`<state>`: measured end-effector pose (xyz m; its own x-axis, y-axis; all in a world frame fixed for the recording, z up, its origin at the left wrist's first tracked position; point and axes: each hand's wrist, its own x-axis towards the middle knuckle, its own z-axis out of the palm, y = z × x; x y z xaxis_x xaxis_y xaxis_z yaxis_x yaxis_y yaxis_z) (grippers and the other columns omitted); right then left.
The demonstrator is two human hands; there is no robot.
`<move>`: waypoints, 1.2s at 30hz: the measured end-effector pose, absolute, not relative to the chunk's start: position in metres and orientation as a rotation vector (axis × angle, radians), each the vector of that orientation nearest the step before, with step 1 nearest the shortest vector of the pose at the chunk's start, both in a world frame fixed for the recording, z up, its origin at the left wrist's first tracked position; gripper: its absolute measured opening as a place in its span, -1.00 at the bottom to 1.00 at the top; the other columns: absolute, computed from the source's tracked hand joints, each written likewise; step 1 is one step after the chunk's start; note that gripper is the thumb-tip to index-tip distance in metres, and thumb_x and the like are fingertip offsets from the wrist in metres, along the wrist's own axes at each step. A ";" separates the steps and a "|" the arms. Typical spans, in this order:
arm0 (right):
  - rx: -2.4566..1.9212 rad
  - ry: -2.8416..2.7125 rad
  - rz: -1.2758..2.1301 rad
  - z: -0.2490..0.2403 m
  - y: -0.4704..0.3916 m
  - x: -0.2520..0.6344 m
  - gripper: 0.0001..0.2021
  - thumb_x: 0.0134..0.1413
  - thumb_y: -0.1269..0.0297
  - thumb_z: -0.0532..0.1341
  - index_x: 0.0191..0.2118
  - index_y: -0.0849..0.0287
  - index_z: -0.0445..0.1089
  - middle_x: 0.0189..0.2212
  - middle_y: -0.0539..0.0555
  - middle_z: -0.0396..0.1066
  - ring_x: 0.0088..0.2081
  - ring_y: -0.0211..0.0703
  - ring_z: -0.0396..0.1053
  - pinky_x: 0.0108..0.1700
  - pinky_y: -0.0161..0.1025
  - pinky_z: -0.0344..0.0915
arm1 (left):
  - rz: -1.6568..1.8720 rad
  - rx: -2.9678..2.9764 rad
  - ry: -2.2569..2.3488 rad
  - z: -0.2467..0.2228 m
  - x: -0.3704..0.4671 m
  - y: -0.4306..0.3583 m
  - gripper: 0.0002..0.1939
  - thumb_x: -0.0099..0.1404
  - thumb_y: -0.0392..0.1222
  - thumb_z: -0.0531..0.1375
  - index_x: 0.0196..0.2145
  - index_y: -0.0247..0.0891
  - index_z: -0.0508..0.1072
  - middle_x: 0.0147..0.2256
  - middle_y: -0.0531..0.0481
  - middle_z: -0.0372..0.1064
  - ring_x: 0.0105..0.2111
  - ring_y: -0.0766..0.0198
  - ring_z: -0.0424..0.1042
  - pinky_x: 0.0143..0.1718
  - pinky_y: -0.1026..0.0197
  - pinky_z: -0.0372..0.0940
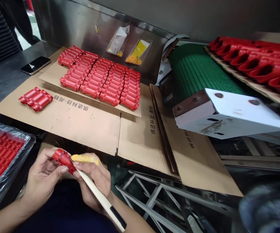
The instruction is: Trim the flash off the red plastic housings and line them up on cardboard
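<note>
Between my two hands, in front of the cardboard's near edge, is a red plastic part (64, 159), tilted, with its detailed inner side showing. My left hand (44, 173) pinches it between thumb and fingers. My right hand (95, 178) is closed round a pale, flat-handled tool (101, 200) with a black end; its upper end meets the red part. A yellow cover (85, 158) sits on one right finger. Several red parts (36, 98) lie on the cardboard (81, 129) beyond my hands, and rows of similar parts (93, 79) stand on a raised cardboard sheet.
A plastic-lined crate of red parts (1, 158) is at the left. A phone (35, 64) lies at the back left. To the right are a green conveyor belt (198, 69), its white metal bracket (227, 113) and more red parts (251, 61). Two small bags (138, 51) hang behind.
</note>
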<state>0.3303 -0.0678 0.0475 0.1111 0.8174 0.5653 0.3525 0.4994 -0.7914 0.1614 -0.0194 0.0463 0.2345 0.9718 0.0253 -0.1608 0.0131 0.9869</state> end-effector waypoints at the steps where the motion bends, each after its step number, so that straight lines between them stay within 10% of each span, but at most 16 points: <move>1: -1.068 -1.477 0.480 0.048 -0.068 0.331 -0.77 0.39 0.44 0.26 0.08 0.11 0.48 -0.13 0.21 0.65 -0.09 0.05 0.64 -0.07 0.02 0.65 | 1.104 1.190 0.915 0.046 0.161 -0.019 -0.85 0.30 -0.28 0.45 -0.22 -0.15 0.58 -0.27 0.03 0.58 -0.27 0.30 0.61 -0.20 0.38 0.53; 24: -1.018 -1.449 0.568 0.047 -0.064 0.338 -0.86 0.40 0.37 0.24 0.00 0.07 0.46 -0.12 0.21 0.64 -0.08 0.06 0.60 -0.01 0.08 0.59 | 1.057 1.038 0.916 0.043 0.162 -0.017 -0.74 0.29 -0.22 0.47 -0.11 -0.08 0.53 -0.25 0.02 0.58 -0.34 0.29 0.60 -0.30 0.30 0.56; 28: -0.981 -0.956 1.021 0.053 -0.064 0.354 -0.76 0.39 0.01 0.31 -0.13 0.07 0.47 -0.26 0.13 0.61 -0.37 -0.10 0.56 -0.33 -0.15 0.57 | 0.928 0.742 0.853 0.053 0.160 -0.014 -0.57 0.28 -0.06 0.48 0.03 0.01 0.45 -0.19 -0.04 0.64 -0.37 0.15 0.64 -0.35 0.15 0.58; 36: -1.295 -0.951 1.460 0.057 -0.054 0.357 -0.65 0.27 -0.05 0.37 -0.27 0.18 0.51 -0.57 -0.09 0.39 -0.63 -0.37 0.26 -0.59 -0.42 0.24 | 0.581 0.619 0.791 0.061 0.153 -0.007 -0.37 0.25 0.28 0.42 0.09 -0.22 0.69 -0.14 -0.30 0.66 -0.40 0.15 0.59 -0.39 0.22 0.49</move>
<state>0.3567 -0.0536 0.0566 -0.0079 0.9638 -0.2667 -0.1461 -0.2649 -0.9531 0.1527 -0.0065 0.0608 0.5701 0.6778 -0.4643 -0.2406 0.6781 0.6945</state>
